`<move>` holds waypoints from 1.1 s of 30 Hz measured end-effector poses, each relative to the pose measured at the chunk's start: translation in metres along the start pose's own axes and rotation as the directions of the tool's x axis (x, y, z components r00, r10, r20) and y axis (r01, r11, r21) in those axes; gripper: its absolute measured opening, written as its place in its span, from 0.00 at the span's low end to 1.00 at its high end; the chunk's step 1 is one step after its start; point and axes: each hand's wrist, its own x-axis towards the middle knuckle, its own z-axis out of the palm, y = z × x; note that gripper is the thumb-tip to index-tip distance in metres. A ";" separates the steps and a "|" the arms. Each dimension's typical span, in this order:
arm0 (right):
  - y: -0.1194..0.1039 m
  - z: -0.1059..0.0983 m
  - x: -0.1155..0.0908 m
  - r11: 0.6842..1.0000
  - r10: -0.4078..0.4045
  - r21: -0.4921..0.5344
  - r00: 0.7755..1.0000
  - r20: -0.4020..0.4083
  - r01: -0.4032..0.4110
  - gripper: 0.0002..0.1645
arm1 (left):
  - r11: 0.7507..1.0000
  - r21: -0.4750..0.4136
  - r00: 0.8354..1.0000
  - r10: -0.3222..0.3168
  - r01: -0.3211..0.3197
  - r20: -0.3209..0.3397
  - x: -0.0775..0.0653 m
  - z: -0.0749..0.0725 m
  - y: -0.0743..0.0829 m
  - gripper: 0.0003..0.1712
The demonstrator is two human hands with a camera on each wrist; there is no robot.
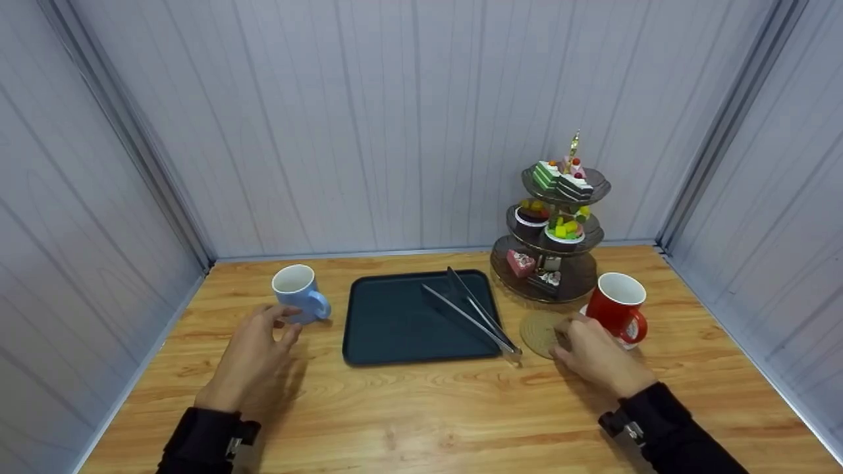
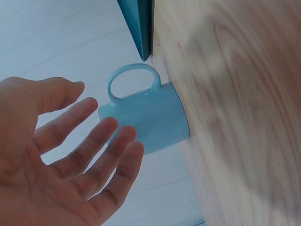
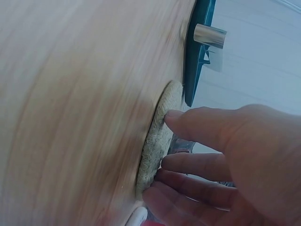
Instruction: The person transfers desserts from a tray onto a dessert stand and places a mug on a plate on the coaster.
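In the head view my left hand [image 1: 255, 349] is beside a light blue mug [image 1: 296, 289], fingers spread and a little bent. The left wrist view shows the mug [image 2: 150, 113] upright behind the fingertips [image 2: 110, 123], its handle towards the tray. My right hand [image 1: 596, 352] is over the right part of a round woven coaster [image 1: 539, 334] lying on the table. Seen from the right wrist, the thumb and fingertips [image 3: 173, 115] are apart along the rim of the coaster [image 3: 157, 141]. Right behind that hand, a red mug [image 1: 612, 306] stands on a white piece.
A dark tray [image 1: 382, 329] lies between the hands on the wooden table [image 1: 408, 415]. Metal tongs [image 1: 471, 316] rest across its right side. At the back right rises a three-tier stand [image 1: 576, 276] with several cakes. Panel walls [image 1: 369, 131] enclose the back and sides.
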 end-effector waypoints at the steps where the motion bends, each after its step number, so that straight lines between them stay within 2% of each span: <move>1: 0.000 0.000 0.001 1.000 0.005 0.001 1.000 0.004 -0.005 0.17 | 1.000 0.000 1.000 0.004 -0.004 -0.012 0.001 0.000 -0.001 0.22; 11: -0.003 -0.005 0.007 0.999 0.019 -0.035 0.999 0.035 -0.018 0.15 | 0.996 0.016 0.988 0.084 -0.083 -0.131 0.010 -0.003 -0.009 0.19; 16: -0.001 -0.005 0.006 0.999 0.035 -0.031 0.998 0.051 -0.033 0.16 | 0.998 0.036 0.987 0.063 -0.059 -0.146 0.015 -0.004 -0.010 0.19; 20: -0.001 -0.006 0.002 0.999 0.017 -0.031 0.999 0.041 -0.016 0.19 | 0.997 0.054 0.985 0.056 -0.047 -0.165 0.018 -0.006 -0.010 0.19; 29: -0.012 -0.016 -0.004 0.999 0.034 0.021 0.999 0.015 -0.034 0.23 | 0.995 0.084 0.972 0.072 -0.055 -0.225 0.025 -0.007 -0.010 0.20; 33: -0.018 -0.019 -0.005 0.998 0.043 0.038 0.999 0.000 -0.043 0.24 | 0.994 0.083 0.972 0.081 -0.064 -0.220 0.029 -0.007 -0.010 0.21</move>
